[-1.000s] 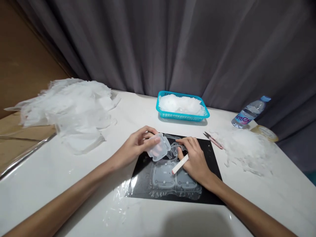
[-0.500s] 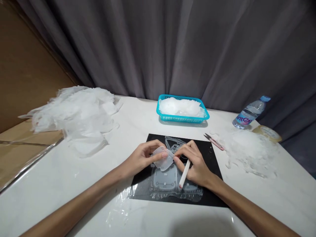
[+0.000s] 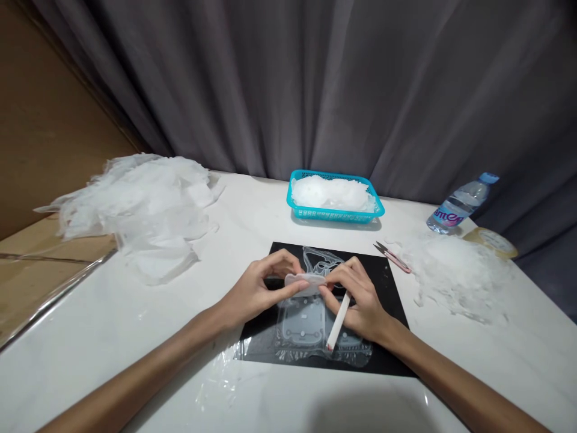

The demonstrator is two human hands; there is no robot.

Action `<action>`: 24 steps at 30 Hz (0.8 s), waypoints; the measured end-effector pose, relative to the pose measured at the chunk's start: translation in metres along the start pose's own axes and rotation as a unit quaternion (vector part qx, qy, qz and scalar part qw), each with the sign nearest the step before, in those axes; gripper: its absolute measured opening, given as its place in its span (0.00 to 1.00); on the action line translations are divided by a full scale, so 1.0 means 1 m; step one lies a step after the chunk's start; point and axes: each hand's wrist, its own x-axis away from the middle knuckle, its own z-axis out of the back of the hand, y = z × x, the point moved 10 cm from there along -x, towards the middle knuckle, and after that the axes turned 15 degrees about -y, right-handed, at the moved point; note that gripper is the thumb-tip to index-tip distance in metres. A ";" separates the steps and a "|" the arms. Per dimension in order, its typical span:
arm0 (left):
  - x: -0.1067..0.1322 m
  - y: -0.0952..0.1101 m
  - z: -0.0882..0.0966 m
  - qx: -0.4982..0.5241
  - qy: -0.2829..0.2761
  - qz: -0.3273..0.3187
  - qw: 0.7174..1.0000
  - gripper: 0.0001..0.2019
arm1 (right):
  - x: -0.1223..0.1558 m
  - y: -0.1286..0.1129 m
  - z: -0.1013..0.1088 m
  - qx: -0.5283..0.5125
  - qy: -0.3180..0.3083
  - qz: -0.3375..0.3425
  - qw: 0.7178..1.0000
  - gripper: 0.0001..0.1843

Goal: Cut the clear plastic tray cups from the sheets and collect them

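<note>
**Two hands holding a clear plastic piece above a black mat**

The left hand (image 3: 256, 288) and the right hand (image 3: 360, 297) meet over the black mat (image 3: 396, 313), each pinching one end of a small translucent plastic piece (image 3: 303, 281) between thumb and fingertips. The piece is held edge-on, just above the mat and near its middle. The right hand also carries a white stick-like tool (image 3: 337, 322) tucked along its fingers, its reddish tip pointing toward the person. Beneath the hands lies a clear moulded sheet (image 3: 301, 328) with rounded pockets.

Risks, as judged from this view: the piece is thin and gripped only at its ends, so uneven pull from either hand could bend or tear it. The loosely tucked tool could slip from the fingers onto the moulded sheet. Clear plastic on clear plastic is hard to tell apart, so a dropped piece could be lost against the sheet.

Surroundings: a white table (image 3: 135, 325) carries a heap of translucent sheets (image 3: 135, 204) at the far left and a scatter of clear offcuts (image 3: 451, 270) at the right. A turquoise basket (image 3: 334, 210) of white material stands beyond the mat, with small snips (image 3: 391, 257) and a lying water bottle (image 3: 460, 204) to its right. A grey curtain (image 3: 315, 84) closes off the back.
</note>
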 end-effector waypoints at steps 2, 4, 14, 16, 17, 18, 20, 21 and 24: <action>0.000 0.006 -0.003 -0.026 -0.005 -0.016 1.000 0.08 | 0.001 -0.002 0.000 0.004 0.001 0.009 1.000 0.06; 0.000 0.013 -0.006 -0.057 -0.006 -0.035 0.998 0.06 | 0.001 -0.004 0.000 0.007 0.000 0.015 1.000 0.07; 0.002 0.024 -0.006 -0.072 -0.002 -0.063 0.995 0.03 | -0.002 0.008 -0.013 0.029 -0.071 -0.030 0.997 0.04; 0.002 0.024 -0.004 -0.065 -0.004 -0.057 0.996 0.03 | -0.003 0.009 -0.013 0.032 -0.074 -0.031 0.996 0.01; 0.001 0.024 -0.003 -0.064 -0.004 -0.054 0.996 0.03 | -0.003 0.008 -0.012 0.031 -0.069 -0.029 0.997 0.02; 0.001 0.023 -0.002 -0.065 -0.004 -0.052 0.997 0.03 | -0.003 0.008 -0.009 0.028 -0.058 -0.025 0.998 0.03; 0.001 0.023 0.000 -0.074 -0.005 -0.051 0.996 0.04 | -0.001 0.006 -0.003 0.021 -0.028 -0.019 0.999 0.04; 0.002 0.022 0.000 -0.080 -0.007 -0.051 0.995 0.04 | 0.000 0.006 -0.001 0.019 -0.014 -0.018 1.000 0.04; 0.003 0.017 0.000 -0.107 -0.007 -0.040 0.993 0.03 | 0.002 0.003 0.002 0.029 0.005 -0.011 1.000 0.04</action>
